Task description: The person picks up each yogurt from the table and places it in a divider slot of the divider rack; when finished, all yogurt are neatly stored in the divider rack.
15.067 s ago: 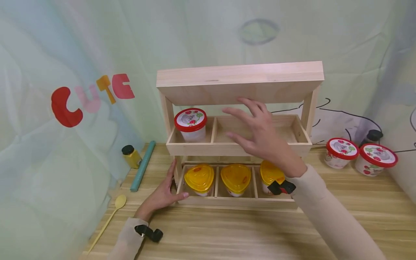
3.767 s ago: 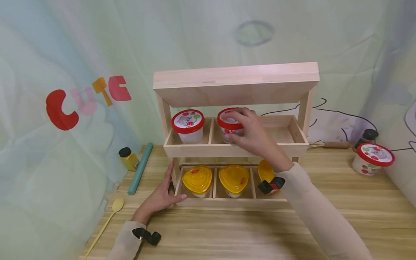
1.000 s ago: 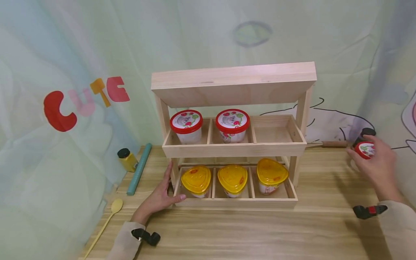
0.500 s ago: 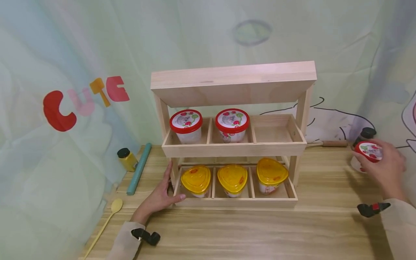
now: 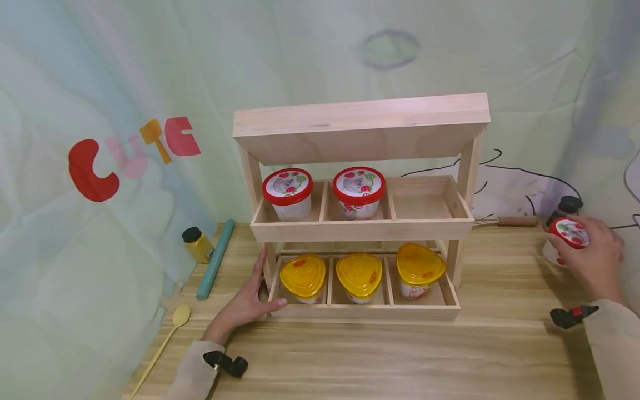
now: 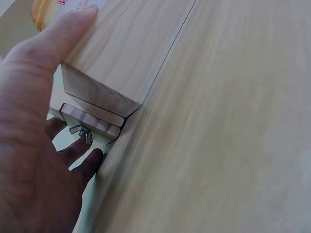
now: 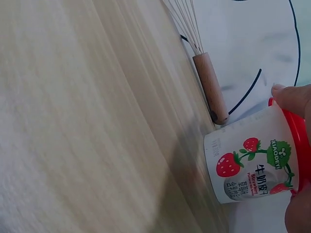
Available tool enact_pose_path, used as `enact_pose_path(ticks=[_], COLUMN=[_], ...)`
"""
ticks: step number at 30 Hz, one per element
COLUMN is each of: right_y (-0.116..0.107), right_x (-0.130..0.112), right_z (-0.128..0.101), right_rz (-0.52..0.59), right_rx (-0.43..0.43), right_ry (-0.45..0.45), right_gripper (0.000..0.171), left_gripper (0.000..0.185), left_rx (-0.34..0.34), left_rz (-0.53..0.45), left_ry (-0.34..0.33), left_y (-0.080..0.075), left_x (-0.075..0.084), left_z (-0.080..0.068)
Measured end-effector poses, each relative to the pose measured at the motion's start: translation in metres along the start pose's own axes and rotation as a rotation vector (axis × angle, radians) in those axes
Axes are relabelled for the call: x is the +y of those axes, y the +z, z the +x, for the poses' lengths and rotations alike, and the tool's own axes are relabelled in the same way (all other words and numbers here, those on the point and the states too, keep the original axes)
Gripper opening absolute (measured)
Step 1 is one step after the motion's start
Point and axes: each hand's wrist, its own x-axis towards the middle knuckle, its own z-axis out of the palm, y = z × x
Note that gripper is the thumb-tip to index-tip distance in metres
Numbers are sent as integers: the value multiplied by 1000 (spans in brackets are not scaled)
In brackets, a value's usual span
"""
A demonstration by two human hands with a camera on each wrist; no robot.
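Head view shows the right hand [image 5: 592,256] at the far right of the wooden surface [image 5: 400,355], its fingers [image 5: 582,222] curled over the red lid of a strawberry cup [image 5: 564,238] and gripping it at the rim. From the right wrist view the cup [image 7: 248,162] has its base at the back edge of the surface against the backdrop cloth, with a thumb tip [image 7: 291,97] on the lid's edge; whether the base is touching or just lifted I cannot tell. A wooden-handled whisk [image 7: 210,87] lies just beside the cup, and a dark-capped bottle [image 5: 565,208] stands right behind it.

The left hand [image 5: 245,303] rests against the bottom left corner of the wooden rack [image 5: 360,130], fingers straight and loosely spread. The left wrist view shows the thumb [image 6: 58,34] laid along the front board of the lower tray, the other fingers [image 6: 85,162] tucked round the side by a wing nut [image 6: 81,133].

In the rack's upper tray two more red-lidded cups [image 5: 287,194] fill the left and middle compartments. The lower tray holds three yellow-lidded tubs [image 5: 359,278], one per compartment.

Left of the rack lie a small yellow bottle [image 5: 197,243], a teal roll [image 5: 217,258] and a pale yellow spoon [image 5: 167,336].
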Motion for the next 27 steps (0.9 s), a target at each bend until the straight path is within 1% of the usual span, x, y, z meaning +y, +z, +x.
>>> enact_pose_path(ticks=[5, 9, 13, 15, 21, 27], right_y=[0, 2, 5, 6, 6, 5], right_x=[3, 6, 7, 6, 7, 5], right_z=[-1, 1, 4, 4, 2, -2], right_rz=[-9, -26, -51, -56, -39, -34], right_rx=[-2, 0, -10, -21, -31, -16], right_ry=[-24, -72, -77, -74, -105, -122], right_gripper=[66, 60, 53, 50, 49, 48], left_gripper=[135, 135, 134, 135, 135, 134], left_rx=[-2, 1, 3, 4, 6, 8], left_rz=[-5, -21, -30, -25, -33, -43], left_ry=[4, 1, -12, -3, -7, -2], left_y=[1, 1, 1, 1, 0, 0], left_x=[0, 2, 3, 2, 2, 2], left_z=[0, 0, 1, 1, 0, 0])
